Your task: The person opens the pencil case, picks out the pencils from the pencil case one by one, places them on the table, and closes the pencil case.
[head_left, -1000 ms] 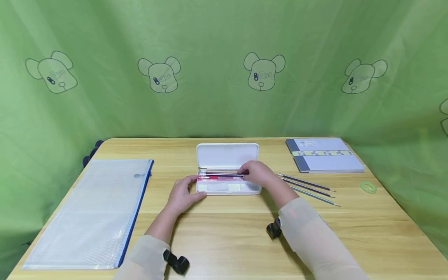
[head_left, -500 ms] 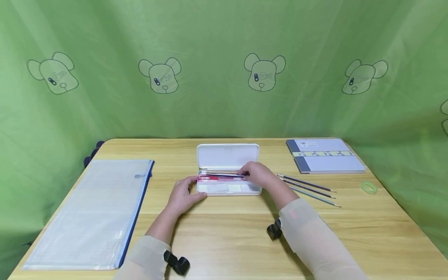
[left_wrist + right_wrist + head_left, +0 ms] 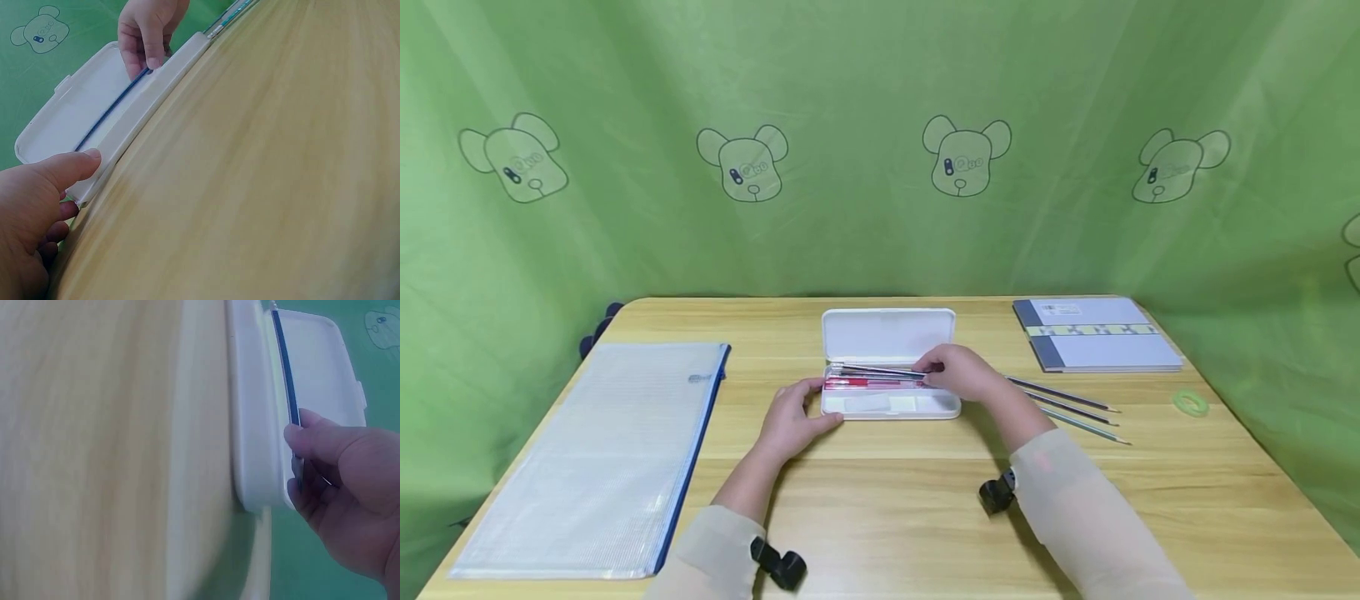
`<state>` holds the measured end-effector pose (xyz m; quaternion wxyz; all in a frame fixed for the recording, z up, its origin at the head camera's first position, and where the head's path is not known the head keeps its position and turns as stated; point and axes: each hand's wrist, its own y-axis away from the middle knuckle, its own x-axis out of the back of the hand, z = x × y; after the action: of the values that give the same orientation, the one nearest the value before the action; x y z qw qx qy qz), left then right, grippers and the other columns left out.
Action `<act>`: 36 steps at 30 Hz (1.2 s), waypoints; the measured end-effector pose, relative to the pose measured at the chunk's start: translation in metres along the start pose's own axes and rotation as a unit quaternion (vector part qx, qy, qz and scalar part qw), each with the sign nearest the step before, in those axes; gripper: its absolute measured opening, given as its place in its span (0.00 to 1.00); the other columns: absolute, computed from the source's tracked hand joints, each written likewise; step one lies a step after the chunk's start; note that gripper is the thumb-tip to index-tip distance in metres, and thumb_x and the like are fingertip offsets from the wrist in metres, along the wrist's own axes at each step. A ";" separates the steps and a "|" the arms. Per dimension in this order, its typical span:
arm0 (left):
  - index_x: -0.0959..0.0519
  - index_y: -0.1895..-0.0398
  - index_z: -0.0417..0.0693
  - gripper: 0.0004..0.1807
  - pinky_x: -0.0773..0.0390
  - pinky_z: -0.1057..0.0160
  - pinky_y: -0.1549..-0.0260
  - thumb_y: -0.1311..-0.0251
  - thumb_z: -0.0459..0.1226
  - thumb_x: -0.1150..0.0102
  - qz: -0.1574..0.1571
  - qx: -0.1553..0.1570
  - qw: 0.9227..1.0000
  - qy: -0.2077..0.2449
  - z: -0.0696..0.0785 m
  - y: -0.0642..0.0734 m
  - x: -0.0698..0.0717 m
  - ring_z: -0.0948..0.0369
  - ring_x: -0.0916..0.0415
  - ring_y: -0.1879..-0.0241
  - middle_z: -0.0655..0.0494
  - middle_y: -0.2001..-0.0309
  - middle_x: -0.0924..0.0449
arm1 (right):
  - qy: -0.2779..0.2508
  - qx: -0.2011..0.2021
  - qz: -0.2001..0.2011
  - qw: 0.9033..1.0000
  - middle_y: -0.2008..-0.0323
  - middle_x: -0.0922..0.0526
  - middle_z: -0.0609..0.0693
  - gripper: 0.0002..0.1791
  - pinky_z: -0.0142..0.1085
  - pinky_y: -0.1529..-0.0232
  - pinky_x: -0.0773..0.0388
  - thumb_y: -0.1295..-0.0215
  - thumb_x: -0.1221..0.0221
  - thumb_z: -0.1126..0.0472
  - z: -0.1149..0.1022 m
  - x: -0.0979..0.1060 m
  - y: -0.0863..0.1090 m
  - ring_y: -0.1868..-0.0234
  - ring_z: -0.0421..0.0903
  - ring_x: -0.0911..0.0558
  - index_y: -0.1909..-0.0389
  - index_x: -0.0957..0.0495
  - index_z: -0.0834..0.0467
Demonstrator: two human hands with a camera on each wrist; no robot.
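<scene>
Pencil (image 3: 286, 369), dark: pinched in right hand (image 3: 961, 373) over white case (image 3: 255, 437) (lid (image 3: 887, 335) raised); left hand (image 3: 792, 419) gripping case's end.

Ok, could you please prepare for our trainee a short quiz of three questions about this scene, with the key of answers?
1. Choose one. The right hand is pinching:
a) the zip pouch
b) a dark pencil
c) the green ring

2. True or false: the lid of the white case is open.

3. Count: how many loose pencils can be seen lying on the table, to the right of the case?

Key: 1. b; 2. True; 3. Three.
</scene>
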<state>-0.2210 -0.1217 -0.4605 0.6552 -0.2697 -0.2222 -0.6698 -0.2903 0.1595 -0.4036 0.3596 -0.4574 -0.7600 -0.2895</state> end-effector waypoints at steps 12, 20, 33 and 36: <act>0.27 0.35 0.45 0.37 0.27 0.50 0.44 0.50 0.47 0.28 -0.002 0.004 1.000 0.007 0.000 0.001 -0.001 0.52 0.29 0.48 0.48 0.45 0.21 | -0.056 0.011 0.020 0.998 0.56 0.15 0.58 0.13 0.36 0.55 0.25 0.37 0.40 0.66 0.014 0.019 0.028 0.58 0.46 0.22 0.52 0.17 0.63; 0.27 0.36 0.45 0.37 0.26 0.50 0.46 0.49 0.47 0.28 -0.002 -0.005 1.000 0.005 0.001 0.002 -0.001 0.53 0.29 0.49 0.48 0.45 0.21 | -0.041 0.003 0.040 0.998 0.59 0.15 0.56 0.13 0.35 0.60 0.26 0.37 0.40 0.65 0.033 0.038 0.058 0.61 0.43 0.24 0.52 0.16 0.63; 0.27 0.36 0.44 0.37 0.28 0.49 0.42 0.49 0.46 0.28 -0.002 -0.004 1.000 0.006 0.003 0.002 0.001 0.51 0.29 0.46 0.47 0.42 0.21 | -0.026 -0.029 0.073 0.997 0.62 0.17 0.53 0.14 0.30 0.66 0.25 0.35 0.39 0.62 0.081 0.056 0.118 0.65 0.38 0.25 0.51 0.18 0.63; 0.28 0.35 0.44 0.37 0.29 0.48 0.40 0.49 0.47 0.28 -0.003 -0.003 1.000 0.005 0.003 0.002 0.001 0.50 0.29 0.44 0.47 0.41 0.22 | -0.026 -0.045 0.072 0.996 0.61 0.17 0.53 0.16 0.30 0.66 0.24 0.35 0.40 0.61 0.090 0.057 0.130 0.65 0.36 0.25 0.49 0.19 0.64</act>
<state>-0.2189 -0.1212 -0.4578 0.6538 -0.2674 -0.2175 -0.6736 -0.2163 0.3102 -0.3944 0.3386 -0.5342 -0.7202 -0.2852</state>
